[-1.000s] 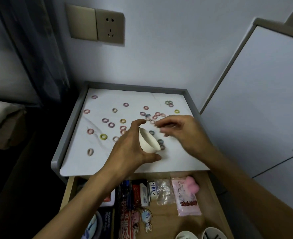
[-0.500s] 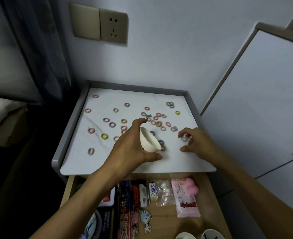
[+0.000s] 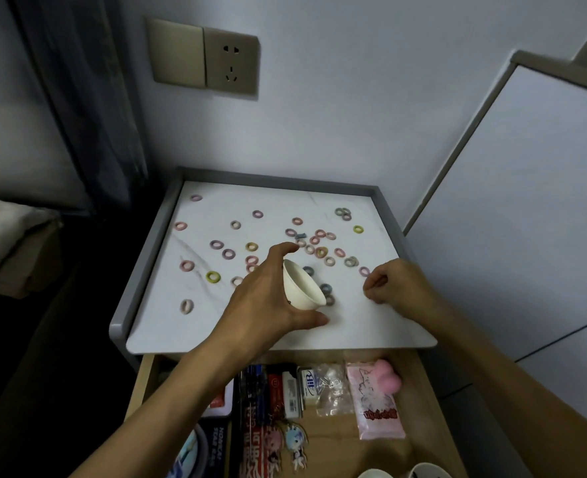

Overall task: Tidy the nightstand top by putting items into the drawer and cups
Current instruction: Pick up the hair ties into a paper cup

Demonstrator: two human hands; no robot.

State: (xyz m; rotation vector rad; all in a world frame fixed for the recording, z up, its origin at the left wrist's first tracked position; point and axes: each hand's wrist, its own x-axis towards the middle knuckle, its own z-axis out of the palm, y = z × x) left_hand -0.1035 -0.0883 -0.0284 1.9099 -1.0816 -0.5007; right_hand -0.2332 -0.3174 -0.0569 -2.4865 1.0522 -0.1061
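Several small coloured hair rings [image 3: 320, 251] lie scattered over the white marble nightstand top [image 3: 216, 326]. My left hand [image 3: 264, 301] grips a small white cup [image 3: 302, 288] just above the middle of the top, tilted with its mouth facing right. My right hand [image 3: 399, 288] rests on the surface to the right of the cup, its fingers curled in a pinch on a small ring that they mostly hide. A pink ring [image 3: 364, 270] lies right beside its knuckles. The wooden drawer [image 3: 337, 439] below stands pulled out.
The drawer holds pens, an eraser, a clear bag [image 3: 331, 388], a pink packet [image 3: 376, 401] and keychain figures [image 3: 294, 439]. Two more white cups [image 3: 426, 470] show at the bottom edge. A grey rim runs along the top's left and back sides. A white cabinet stands at the right.
My right hand left the cup's mouth, moved right and down to the surface, and closed its fingers around a ring. My left hand and the cup stayed in place.
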